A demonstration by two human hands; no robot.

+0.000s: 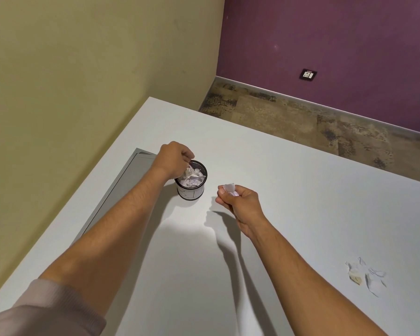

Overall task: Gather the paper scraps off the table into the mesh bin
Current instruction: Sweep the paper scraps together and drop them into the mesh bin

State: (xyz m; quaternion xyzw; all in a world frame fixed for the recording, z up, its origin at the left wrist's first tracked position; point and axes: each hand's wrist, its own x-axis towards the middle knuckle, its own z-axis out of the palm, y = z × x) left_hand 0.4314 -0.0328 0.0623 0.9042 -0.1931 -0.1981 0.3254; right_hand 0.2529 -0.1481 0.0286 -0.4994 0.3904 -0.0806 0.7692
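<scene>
Right hand point(238, 202) grips paper scrap point(229, 189), just beside mesh bin point(192, 181).

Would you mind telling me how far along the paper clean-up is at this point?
Partly done. The mesh bin already holds crumpled paper nearly up to its rim, with the left hand at its edge. In hand: the right hand grips a crumpled scrap just right of the bin, not yet dropped in. Left: a small cluster of torn scraps lies on the table at the far right.
</scene>
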